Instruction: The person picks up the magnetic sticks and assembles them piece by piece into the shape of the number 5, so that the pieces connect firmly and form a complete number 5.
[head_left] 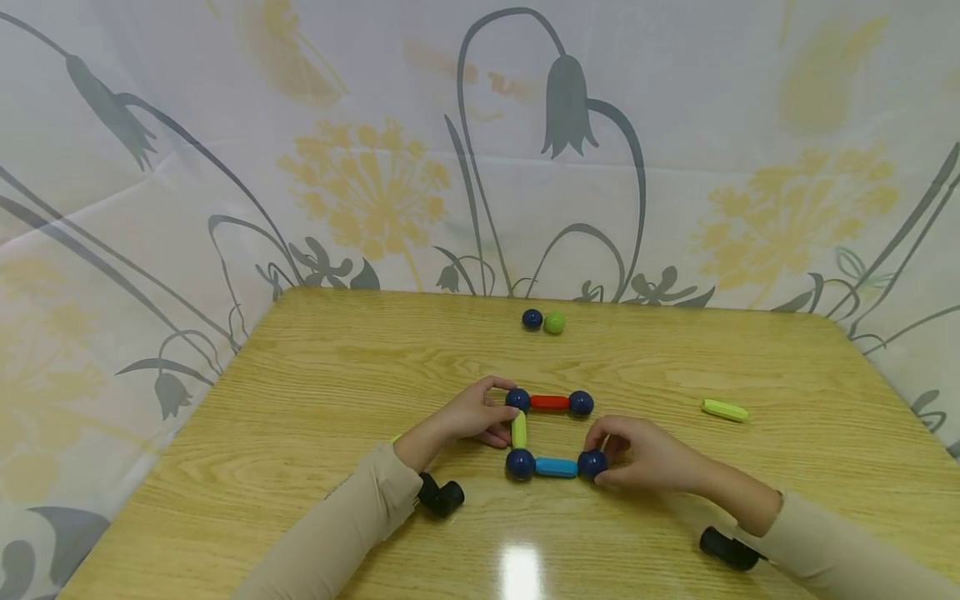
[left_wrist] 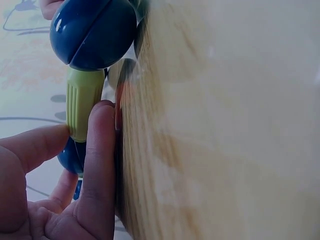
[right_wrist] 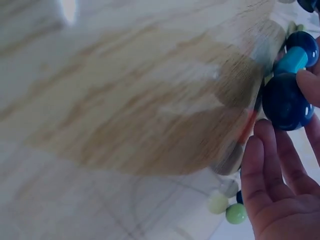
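On the table lies a three-sided frame of rods and dark blue balls. A red rod (head_left: 550, 402) joins the back left ball (head_left: 517, 401) to the back right ball (head_left: 581, 404). A yellow-green rod (head_left: 519, 430) runs from the back left ball to the front left ball (head_left: 520, 464). From there a light blue rod (head_left: 557, 467) reaches the front right ball (head_left: 592, 463). My left hand (head_left: 478, 414) pinches the back left ball, its thumb by the yellow-green rod. My right hand (head_left: 641, 454) grips the front right ball between thumb and fingers.
A dark blue ball (head_left: 532, 318) and a green ball (head_left: 554, 322) sit near the table's back edge. Off to the right lies a loose yellow-green rod (head_left: 724, 410). Black wrist devices are under both forearms, and a patterned curtain (head_left: 480, 150) hangs behind the table.
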